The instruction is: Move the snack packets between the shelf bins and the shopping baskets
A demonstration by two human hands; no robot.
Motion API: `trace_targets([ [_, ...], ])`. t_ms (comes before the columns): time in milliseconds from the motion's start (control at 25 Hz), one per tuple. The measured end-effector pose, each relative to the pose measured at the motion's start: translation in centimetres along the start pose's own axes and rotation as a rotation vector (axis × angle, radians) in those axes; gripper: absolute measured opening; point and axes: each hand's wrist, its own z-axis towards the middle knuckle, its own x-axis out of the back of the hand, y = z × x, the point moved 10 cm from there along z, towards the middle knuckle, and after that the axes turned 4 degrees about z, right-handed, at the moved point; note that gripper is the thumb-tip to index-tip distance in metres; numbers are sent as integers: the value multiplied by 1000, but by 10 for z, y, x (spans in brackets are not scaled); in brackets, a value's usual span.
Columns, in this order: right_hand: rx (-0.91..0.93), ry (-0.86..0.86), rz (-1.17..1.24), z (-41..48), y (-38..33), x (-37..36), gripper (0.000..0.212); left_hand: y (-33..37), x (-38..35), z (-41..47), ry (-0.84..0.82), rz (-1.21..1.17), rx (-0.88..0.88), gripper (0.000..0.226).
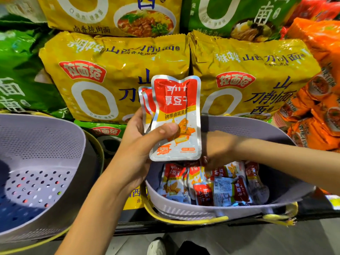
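Behind the baskets, shelf stock: large yellow noodle bags (114, 74) stand in a row, with green and orange bags at either side.
Left basket: the grey perforated left basket (46, 137) sits at your left, its holed wall and floor in view.
Right basket: the grey right basket (257, 129) with a yellow handle sits below your right arm and contains a heap of loose packets (220, 188).
Left hand: your left hand (136, 142) is raised between the two baskets. Its thumb (165, 130) is pressed on the front and the fingers are curled behind, clamped on the held packets.
Right hand: your right hand (219, 150) reaches down into the right basket. Its fingertips are hidden behind the raised packets, so you cannot tell whether they are apart or pinching.
Held packets: the held packets (176, 100), red and white, stand upright. At least two are stacked, one peeking out at the left.
Step in hand: probably gathering packets from the right basket into your left hand.
Next move: likely needs you to lift one more packet free, tuck it under the thumb without loosening the stack, and then carry the bundle across. The destination cannot be told.
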Motion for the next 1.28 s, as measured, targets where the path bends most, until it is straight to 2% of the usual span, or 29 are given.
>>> trace_targets([
  [80, -63, -173, -36, -15, 18, -30, 52, 1, -1, -1, -14, -8, -5, 56],
  [120, -43, -204, -38, -20, 20, -43, 47, 1, -2, -1, -15, -11, -5, 54],
  [360, 117, -71, 59, -16, 4, -57, 16, 1, -4, -1, -19, -22, -18, 41],
  [480, 91, -66, 47, -19, 14, -46, 15, 1, -3, -2, -13, -25, -19, 40],
  [560, 51, 19, 234, -28, 23, -12, 15, 1, -3, -2, -12, -28, -17, 42],
  [640, 20, 197, 512, -33, 34, 25, 28, 0, -1, -1, -7, -35, -16, 42],
  [680, 18, 291, 598, -29, 39, 37, 27, 0, -1, -1, -8, -37, -13, 42],
  [800, 38, 486, 493, -8, 29, 45, 9, 1, -1, -2, -6, -52, -9, 43],
  [840, 81, 495, 413, 1, 18, 38, 21, 1, -1, -2, -10, -61, -7, 46],
  [920, 195, 411, 304, 9, -11, 16, 34, 1, 0, -1, -12, -85, 1, 45],
  [1000, 259, 280, 208, 6, -35, -9, 34, 0, 2, 0, -12, -115, 3, 47],
  [1080, 250, 132, 214, 2, -46, -32, 32, 0, 3, 1, -10, -118, 0, 52],
  [1160, 185, 62, 440, 3, -39, -32, 32, 0, 3, 1, -1, -103, -12, 42],
  [1280, 24, 227, 889, 16, -5, -24, 35, 2, 2, 0, -18, -107, -25, 45],
])
